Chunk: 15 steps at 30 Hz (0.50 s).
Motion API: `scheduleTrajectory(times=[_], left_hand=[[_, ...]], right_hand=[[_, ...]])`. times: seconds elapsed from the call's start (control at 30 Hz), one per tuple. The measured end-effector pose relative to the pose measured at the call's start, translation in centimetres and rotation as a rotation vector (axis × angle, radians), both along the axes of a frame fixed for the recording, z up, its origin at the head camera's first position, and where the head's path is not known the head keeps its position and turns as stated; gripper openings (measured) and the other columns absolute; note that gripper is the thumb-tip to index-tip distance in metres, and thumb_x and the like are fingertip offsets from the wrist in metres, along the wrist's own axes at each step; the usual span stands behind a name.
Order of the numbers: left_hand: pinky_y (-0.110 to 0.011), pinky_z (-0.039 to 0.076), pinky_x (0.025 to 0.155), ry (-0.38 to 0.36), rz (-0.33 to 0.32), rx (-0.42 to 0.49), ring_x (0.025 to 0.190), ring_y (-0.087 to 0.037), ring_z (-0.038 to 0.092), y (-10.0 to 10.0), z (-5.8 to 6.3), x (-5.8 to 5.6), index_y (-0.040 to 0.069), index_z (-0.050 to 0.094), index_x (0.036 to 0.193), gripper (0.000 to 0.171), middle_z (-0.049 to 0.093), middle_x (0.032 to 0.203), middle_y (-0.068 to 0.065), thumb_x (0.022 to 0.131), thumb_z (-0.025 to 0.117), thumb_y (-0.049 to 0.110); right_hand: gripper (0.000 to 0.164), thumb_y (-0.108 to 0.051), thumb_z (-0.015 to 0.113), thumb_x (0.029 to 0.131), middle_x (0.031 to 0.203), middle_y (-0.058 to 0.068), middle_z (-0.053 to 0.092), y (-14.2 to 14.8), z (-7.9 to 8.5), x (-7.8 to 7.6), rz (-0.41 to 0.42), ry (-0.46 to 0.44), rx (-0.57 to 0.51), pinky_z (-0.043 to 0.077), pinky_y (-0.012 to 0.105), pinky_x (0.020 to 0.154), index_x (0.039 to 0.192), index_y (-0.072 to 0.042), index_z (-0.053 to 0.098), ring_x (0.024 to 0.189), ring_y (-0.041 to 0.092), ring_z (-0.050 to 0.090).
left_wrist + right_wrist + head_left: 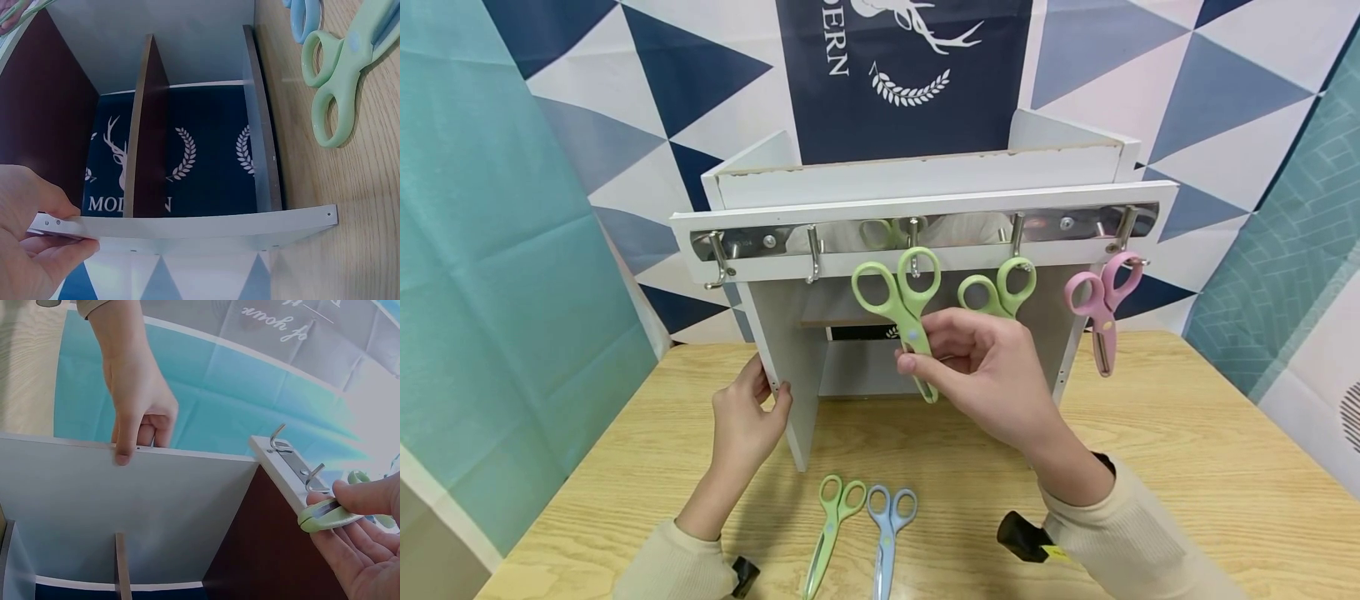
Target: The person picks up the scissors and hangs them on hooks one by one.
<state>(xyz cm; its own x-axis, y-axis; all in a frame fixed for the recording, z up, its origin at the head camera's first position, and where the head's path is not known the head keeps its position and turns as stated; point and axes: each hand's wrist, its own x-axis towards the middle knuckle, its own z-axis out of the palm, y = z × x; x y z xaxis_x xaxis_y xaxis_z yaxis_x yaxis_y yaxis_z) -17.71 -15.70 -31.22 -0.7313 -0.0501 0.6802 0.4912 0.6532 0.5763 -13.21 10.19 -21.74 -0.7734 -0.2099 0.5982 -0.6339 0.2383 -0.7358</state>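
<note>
My left hand (748, 421) grips the front edge of the left side panel (790, 375) of a white shelf unit, thumb on one face and fingers on the other. My right hand (985, 367) pinches green scissors (913, 329) by the blades, handle loops up, before the middle hook (913, 225); whether a loop touches the hook I cannot tell. Another pair of green scissors (1017, 287) hangs at the hook to the right, partly behind my right hand. Pink scissors (1103, 308) hang from the rightmost hook (1126, 229).
A metal hook rail (850, 237) runs along the unit's top front; its two left hooks (813, 254) hold nothing. On the wooden table (1150, 467), green scissors (829, 533) and blue scissors (886, 537) lie before the unit. Patterned cloth (700, 83) hangs behind.
</note>
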Motion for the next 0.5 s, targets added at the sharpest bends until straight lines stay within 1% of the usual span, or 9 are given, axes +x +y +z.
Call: scheduleTrajectory(times=[0.17, 0.5], left_hand=[[-0.046, 0.059, 0.077, -0.001, 0.002, 0.002, 0.094, -0.040, 0.070, 0.01, -0.03, -0.02, -0.010, 0.060, 0.115, 0.034, 0.069, 0.108, -0.029, 0.081, 0.059, -0.008], [-0.045, 0.060, 0.077, 0.002, 0.009, 0.006, 0.094, -0.039, 0.071, 0.04, -0.09, -0.07, -0.011, 0.060, 0.115, 0.035, 0.069, 0.108, -0.029, 0.080, 0.061, -0.007]], right_hand=[[0.017, -0.004, 0.078, 0.076, 0.080, 0.016, 0.074, -0.09, -0.11, -0.28, -0.015, -0.010, 0.000, 0.060, 0.023, 0.059, 0.091, 0.000, 0.069, 0.067, 0.006, 0.070], [0.016, -0.004, 0.077, 0.077, 0.079, 0.016, 0.074, -0.29, -0.51, -0.81, -0.013, -0.015, 0.006, 0.060, 0.023, 0.059, 0.090, 0.000, 0.069, 0.066, 0.006, 0.070]])
